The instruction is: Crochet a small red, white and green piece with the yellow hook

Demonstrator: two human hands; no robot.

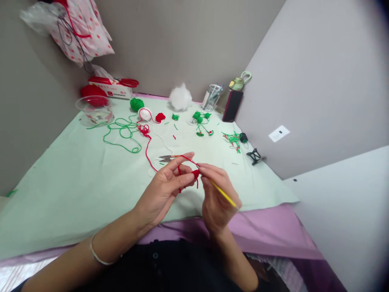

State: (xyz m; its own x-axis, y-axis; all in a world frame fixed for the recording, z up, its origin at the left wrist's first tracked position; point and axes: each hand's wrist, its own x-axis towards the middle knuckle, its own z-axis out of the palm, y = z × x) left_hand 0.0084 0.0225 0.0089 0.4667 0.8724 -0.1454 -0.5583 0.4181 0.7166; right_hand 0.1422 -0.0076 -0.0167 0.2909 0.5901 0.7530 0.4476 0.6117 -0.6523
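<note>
Between the thumb and fingers of my left hand [170, 182] is pinched a small piece of red crochet [196, 174], with a short red tail hanging below it. Red yarn [148, 152] runs from a loose tangle on the table up to this hand and over its raised index finger. My right hand [219, 194] grips a crochet hook with a yellow handle [224, 193]; its tip meets the red piece and is hidden by fingers and yarn. Just beyond my left fingers lie thread snips [167, 157] with an orange handle.
Green yarn [121, 136], a green ball [137, 105] and a clear tub [95, 111] are at the left. White stuffing [180, 98], small green crocheted pieces [199, 117], a pen cup [212, 98] and a phone [233, 106] stand further back. A black stand [255, 156] is right.
</note>
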